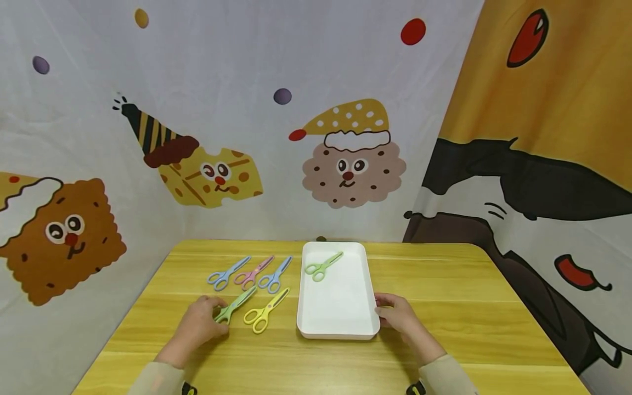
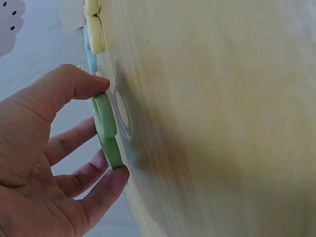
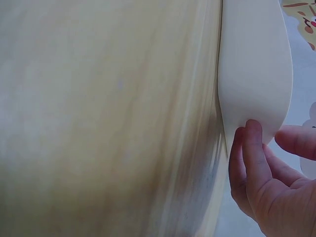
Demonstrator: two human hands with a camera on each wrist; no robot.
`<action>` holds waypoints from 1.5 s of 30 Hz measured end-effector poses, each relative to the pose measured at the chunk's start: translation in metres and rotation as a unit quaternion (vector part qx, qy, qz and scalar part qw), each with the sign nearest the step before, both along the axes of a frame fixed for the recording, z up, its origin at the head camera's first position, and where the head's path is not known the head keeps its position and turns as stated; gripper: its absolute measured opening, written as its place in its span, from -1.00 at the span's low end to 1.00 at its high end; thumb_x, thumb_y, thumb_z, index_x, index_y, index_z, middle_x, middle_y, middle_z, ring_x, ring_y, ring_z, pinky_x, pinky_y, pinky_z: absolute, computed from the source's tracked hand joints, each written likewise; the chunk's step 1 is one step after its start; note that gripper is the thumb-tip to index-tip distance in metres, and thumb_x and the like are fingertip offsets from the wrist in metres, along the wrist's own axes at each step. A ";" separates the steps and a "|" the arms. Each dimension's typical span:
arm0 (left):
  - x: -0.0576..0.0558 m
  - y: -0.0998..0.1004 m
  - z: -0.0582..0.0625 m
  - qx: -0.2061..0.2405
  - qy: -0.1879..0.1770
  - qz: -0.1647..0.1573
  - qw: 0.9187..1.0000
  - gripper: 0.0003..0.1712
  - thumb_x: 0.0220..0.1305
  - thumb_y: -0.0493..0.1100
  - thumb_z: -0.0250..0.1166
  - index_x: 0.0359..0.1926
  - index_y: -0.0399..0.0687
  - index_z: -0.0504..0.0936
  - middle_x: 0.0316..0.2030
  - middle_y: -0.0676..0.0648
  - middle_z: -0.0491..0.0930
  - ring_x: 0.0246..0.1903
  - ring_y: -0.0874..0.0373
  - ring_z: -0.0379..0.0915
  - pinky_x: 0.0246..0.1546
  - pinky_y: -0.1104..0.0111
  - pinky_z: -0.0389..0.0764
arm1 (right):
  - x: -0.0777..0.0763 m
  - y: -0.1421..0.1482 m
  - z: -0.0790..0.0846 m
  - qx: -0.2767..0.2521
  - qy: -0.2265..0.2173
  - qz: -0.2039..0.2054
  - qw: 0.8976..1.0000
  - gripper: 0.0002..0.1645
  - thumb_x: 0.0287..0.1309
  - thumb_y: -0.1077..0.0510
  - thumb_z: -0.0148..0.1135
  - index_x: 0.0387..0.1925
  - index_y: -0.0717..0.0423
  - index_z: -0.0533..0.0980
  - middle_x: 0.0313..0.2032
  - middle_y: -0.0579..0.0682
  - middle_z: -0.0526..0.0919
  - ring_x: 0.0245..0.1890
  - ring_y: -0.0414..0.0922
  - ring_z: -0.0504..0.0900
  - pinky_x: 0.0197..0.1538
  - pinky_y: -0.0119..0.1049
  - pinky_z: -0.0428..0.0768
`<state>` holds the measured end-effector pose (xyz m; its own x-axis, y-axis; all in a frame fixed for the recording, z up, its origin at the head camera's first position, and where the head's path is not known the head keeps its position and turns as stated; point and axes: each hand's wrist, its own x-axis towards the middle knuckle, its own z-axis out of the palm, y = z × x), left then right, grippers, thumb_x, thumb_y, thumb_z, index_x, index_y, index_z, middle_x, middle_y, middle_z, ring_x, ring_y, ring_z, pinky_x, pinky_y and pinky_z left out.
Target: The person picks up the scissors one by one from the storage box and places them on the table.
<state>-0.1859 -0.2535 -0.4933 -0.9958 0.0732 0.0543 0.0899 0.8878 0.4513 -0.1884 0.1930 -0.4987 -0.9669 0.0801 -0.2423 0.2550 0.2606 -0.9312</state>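
Note:
My left hand (image 1: pixel 199 321) pinches the handle loops of green scissors (image 1: pixel 240 300) between thumb and fingertips. In the left wrist view the green handles (image 2: pixel 104 116) sit close to the tabletop, with a shadow beside them. Yellow scissors (image 1: pixel 266 311) lie just right of that hand. Behind are blue scissors (image 1: pixel 232 271), pink scissors (image 1: pixel 255 271) and a second blue pair (image 1: pixel 278 272). My right hand (image 1: pixel 399 315) holds the right wall of a white tray (image 1: pixel 338 307), thumb at the rim and fingers against the outside. Another green pair (image 1: pixel 323 267) rests inside the tray's far end.
The wooden table (image 1: pixel 444 307) carries all of this, with its far edge close behind the tray. A light cloth backdrop (image 1: pixel 237 71) printed with cartoon snacks hangs behind and at both sides.

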 end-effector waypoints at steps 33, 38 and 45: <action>0.000 0.000 -0.001 -0.037 -0.003 -0.004 0.999 -0.40 -0.42 -0.07 0.53 -0.19 -0.16 0.66 -0.32 -0.12 0.53 -0.36 0.03 0.44 -0.25 0.09 0.52 | 0.001 0.000 0.001 -0.002 0.002 0.005 1.000 -0.55 0.13 0.46 0.07 0.11 0.46 0.41 -0.04 0.33 0.52 -0.22 0.01 0.62 -0.18 -0.09 0.67; 0.000 0.000 -0.001 -0.039 0.000 -0.008 0.999 -0.42 -0.41 -0.09 0.53 -0.21 -0.18 0.67 -0.31 -0.14 0.55 -0.33 0.00 0.48 -0.22 0.05 0.53 | 0.001 -0.001 0.001 -0.002 -0.001 0.001 1.000 -0.55 0.13 0.46 0.07 0.11 0.46 0.42 -0.05 0.32 0.53 -0.24 0.00 0.62 -0.20 -0.11 0.67; 0.001 0.001 0.001 -0.035 -0.005 -0.013 0.999 -0.46 -0.36 -0.10 0.55 -0.21 -0.18 0.69 -0.32 -0.15 0.55 -0.32 0.00 0.48 -0.21 0.06 0.53 | 0.001 -0.001 0.002 0.003 -0.001 0.004 1.000 -0.54 0.14 0.46 0.07 0.12 0.47 0.40 -0.05 0.33 0.52 -0.25 -0.02 0.61 -0.20 -0.11 0.67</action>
<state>-0.1848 -0.2522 -0.4926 -0.9940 0.1031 0.0371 0.1094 0.9150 0.3884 -0.1869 0.1923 -0.4964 -0.9669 0.0734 -0.2444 0.2552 0.2679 -0.9290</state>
